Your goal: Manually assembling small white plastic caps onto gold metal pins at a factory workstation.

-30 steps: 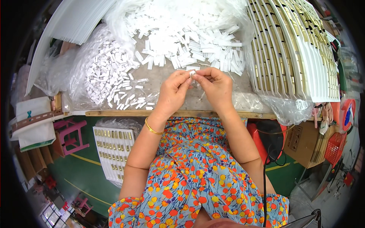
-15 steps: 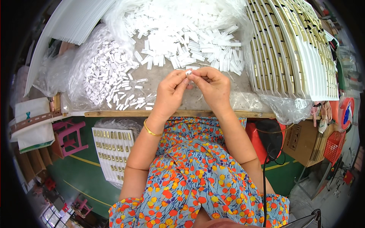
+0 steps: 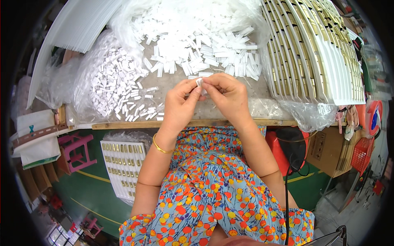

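Note:
Above the table's front part, a small white rectangular piece (image 3: 199,82) is pinched between the fingertips of my left hand (image 3: 181,100). My right hand (image 3: 228,96) meets it there, thumb and forefinger closed on the same piece from the other side. The fingers cover much of it, so its exact kind is unclear. Beyond my hands spreads a heap of clear and white flat plastic pieces (image 3: 197,41). Left of my left hand lies a pile of smaller white rectangular pieces (image 3: 117,80), some scattered toward the table edge.
Stacked trays with gold-coloured parts (image 3: 308,53) stand at the right. A stack of white trays (image 3: 84,26) rises at the far left. Below the wooden table edge (image 3: 197,122) are a tray of gold-coloured parts (image 3: 122,164), a pink stool (image 3: 78,151) and a cardboard box (image 3: 328,149).
The small white piece has turned between my fingertips and shows more of its face. Both hands stay together, shifted slightly left.

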`<state>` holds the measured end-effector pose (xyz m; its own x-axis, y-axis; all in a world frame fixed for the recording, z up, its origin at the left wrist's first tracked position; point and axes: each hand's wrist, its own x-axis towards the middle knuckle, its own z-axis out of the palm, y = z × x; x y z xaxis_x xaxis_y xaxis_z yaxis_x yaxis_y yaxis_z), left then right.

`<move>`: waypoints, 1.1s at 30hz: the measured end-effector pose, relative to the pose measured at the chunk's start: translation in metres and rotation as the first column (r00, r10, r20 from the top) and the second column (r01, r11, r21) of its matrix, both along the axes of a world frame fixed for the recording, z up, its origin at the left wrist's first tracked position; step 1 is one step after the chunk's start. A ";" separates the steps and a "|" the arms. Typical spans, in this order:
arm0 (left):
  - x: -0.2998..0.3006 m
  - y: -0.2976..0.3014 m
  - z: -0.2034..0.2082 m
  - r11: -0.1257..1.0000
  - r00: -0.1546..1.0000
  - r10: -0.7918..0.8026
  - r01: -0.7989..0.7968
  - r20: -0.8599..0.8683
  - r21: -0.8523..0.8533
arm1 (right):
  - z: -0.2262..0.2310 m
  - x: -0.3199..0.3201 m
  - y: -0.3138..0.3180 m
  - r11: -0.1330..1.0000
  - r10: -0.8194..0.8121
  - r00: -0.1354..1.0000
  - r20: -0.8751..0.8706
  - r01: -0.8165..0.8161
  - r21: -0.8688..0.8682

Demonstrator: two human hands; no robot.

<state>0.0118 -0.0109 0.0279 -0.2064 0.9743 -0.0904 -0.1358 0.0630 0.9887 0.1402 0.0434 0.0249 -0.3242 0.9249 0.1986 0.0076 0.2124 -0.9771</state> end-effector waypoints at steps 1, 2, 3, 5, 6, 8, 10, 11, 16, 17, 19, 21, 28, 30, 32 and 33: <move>0.003 -0.001 0.002 0.999 0.993 0.026 -0.022 -0.112 0.039 | 0.004 -0.001 -0.001 0.996 -0.028 0.998 0.053 0.024 0.081; 0.004 -0.001 0.003 0.996 0.974 0.057 -0.040 -0.220 0.080 | 0.007 -0.002 -0.002 0.986 -0.060 0.993 0.104 0.043 0.163; 0.005 -0.001 0.004 0.996 0.974 0.053 -0.036 -0.220 0.081 | 0.009 -0.003 -0.004 0.985 -0.064 0.992 0.105 0.047 0.164; 0.006 -0.001 0.004 0.990 0.935 0.082 -0.036 -0.345 0.136 | 0.012 -0.007 -0.008 0.950 -0.172 0.975 0.138 0.127 0.285; 0.006 -0.002 0.002 0.990 0.935 0.081 -0.035 -0.345 0.137 | 0.012 -0.007 -0.010 0.950 -0.173 0.975 0.139 0.128 0.286; 0.005 -0.002 -0.002 0.985 0.941 0.104 -0.052 -0.321 0.166 | 0.012 -0.008 -0.014 0.962 -0.135 0.976 0.170 0.088 0.258; 0.007 -0.003 0.000 0.988 0.985 0.117 -0.103 -0.126 0.114 | 0.012 -0.010 -0.016 0.941 -0.156 0.967 0.200 0.084 0.327; 0.009 -0.003 0.001 0.988 0.988 0.139 -0.143 0.074 0.053 | 0.011 -0.011 -0.018 0.916 -0.177 0.957 0.229 0.076 0.393; 0.002 0.003 -0.014 0.960 0.927 0.256 -0.210 0.273 -0.187 | 0.006 -0.011 -0.016 0.964 -0.102 0.970 0.219 0.042 0.263; -0.001 0.003 -0.018 0.960 0.894 0.259 -0.197 0.365 -0.200 | 0.004 -0.008 -0.014 0.985 -0.081 0.987 0.140 0.058 0.161; -0.002 0.004 -0.021 0.957 0.899 0.275 -0.219 0.342 -0.192 | 0.006 0.003 -0.012 0.998 -0.062 0.980 0.190 0.056 0.035; -0.003 0.004 -0.022 0.954 0.904 0.284 -0.233 0.321 -0.186 | 0.008 0.008 -0.014 0.970 0.021 0.977 0.210 0.032 -0.242; 0.002 0.006 -0.033 0.964 0.897 0.261 -0.227 0.358 -0.136 | -0.016 0.003 -0.018 0.898 0.091 0.996 0.022 -0.072 -0.434; 0.003 0.004 -0.038 0.965 0.887 0.257 -0.218 0.385 -0.144 | -0.020 0.001 -0.019 0.881 0.136 0.988 0.075 -0.086 -0.465; 0.004 0.002 -0.040 0.949 0.863 0.309 -0.249 0.400 -0.195 | -0.016 0.002 -0.016 0.889 0.128 0.984 0.127 -0.057 -0.454; 0.002 0.002 -0.041 0.950 0.872 0.296 -0.225 0.390 -0.217 | -0.022 0.003 -0.016 0.892 0.130 0.982 0.140 -0.054 -0.448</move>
